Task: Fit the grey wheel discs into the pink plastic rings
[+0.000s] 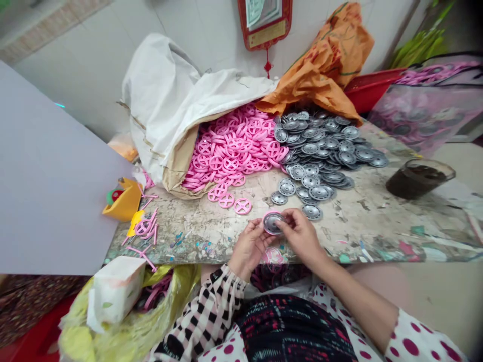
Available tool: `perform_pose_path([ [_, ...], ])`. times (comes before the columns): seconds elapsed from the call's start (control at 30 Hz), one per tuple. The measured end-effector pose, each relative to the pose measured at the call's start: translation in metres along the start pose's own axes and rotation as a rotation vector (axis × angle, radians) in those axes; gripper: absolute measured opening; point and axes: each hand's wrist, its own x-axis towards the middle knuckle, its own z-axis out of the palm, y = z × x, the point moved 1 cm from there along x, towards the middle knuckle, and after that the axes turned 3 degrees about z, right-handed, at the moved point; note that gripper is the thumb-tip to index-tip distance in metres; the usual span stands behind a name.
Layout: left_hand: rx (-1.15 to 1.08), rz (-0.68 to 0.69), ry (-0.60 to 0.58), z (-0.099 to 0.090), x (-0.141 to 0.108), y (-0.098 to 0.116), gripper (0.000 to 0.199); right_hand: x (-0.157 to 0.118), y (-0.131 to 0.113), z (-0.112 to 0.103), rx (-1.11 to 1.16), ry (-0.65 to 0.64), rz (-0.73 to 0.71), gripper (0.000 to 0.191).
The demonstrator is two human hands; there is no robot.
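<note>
Between my two hands is a grey plastic wheel disc [272, 222] with a pink rim showing around its edge. My left hand [249, 245] grips it from the left side with thumb and fingers. From the right, my right hand [302, 234] holds the same piece, its thumb pressed on the grey face. Just beyond lie a few loose pink wheel rings [242, 205]. Behind them a heap of pink rings [234, 146] spills from a white sack [162, 100]. To its right is a pile of grey discs [324, 146], some lying loose near my right hand.
A glass of dark liquid [418, 178] stands on the right of the worn table [370, 216]. An orange sack [328, 60] lies behind the grey discs. Pink scraps and a yellow container [126, 201] sit at left. Below is a yellow bag [90, 342] with a white box [116, 286].
</note>
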Motion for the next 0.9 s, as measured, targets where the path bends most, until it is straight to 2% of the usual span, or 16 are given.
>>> perform_pose_path([
  [0.07,0.022,0.017,-0.020,0.006,-0.004,-0.001,0.036,-0.006,-0.007,0.001,-0.114,0.002,-0.078,0.018],
  [0.13,0.062,0.038,-0.011,0.009,-0.006,-0.002,0.037,-0.008,-0.010,0.000,-0.154,-0.024,-0.092,0.019],
  [0.3,0.179,0.070,0.077,0.005,-0.005,-0.006,0.039,-0.007,-0.007,-0.001,-0.085,-0.235,0.101,0.027],
  [0.4,0.255,0.078,0.087,0.002,-0.007,-0.008,0.038,-0.009,-0.004,0.001,-0.076,-0.258,0.104,0.019],
  [0.5,0.360,0.053,0.045,-0.005,-0.007,-0.005,0.036,-0.013,-0.001,0.002,-0.098,-0.241,0.117,0.018],
  [0.57,0.478,0.047,-0.017,-0.013,-0.004,0.002,0.039,-0.020,0.000,0.002,-0.153,-0.343,0.091,0.020],
  [0.63,0.619,0.106,-0.035,-0.023,0.002,0.014,0.045,-0.030,-0.003,0.002,-0.271,-0.520,-0.011,0.022],
  [0.7,0.838,0.255,0.047,-0.035,0.011,0.026,0.040,-0.044,-0.008,0.002,-0.455,-0.670,-0.181,0.024],
  [0.73,0.993,0.351,0.106,-0.040,0.016,0.032,0.034,-0.050,-0.011,0.002,-0.557,-0.702,-0.264,0.024],
  [0.83,1.487,0.589,0.212,-0.050,0.032,0.045,0.027,-0.058,-0.018,0.001,-0.762,-0.679,-0.412,0.022],
  [0.9,1.714,0.646,0.237,-0.051,0.043,0.049,0.028,-0.052,-0.020,-0.003,-0.778,-0.626,-0.423,0.022],
])
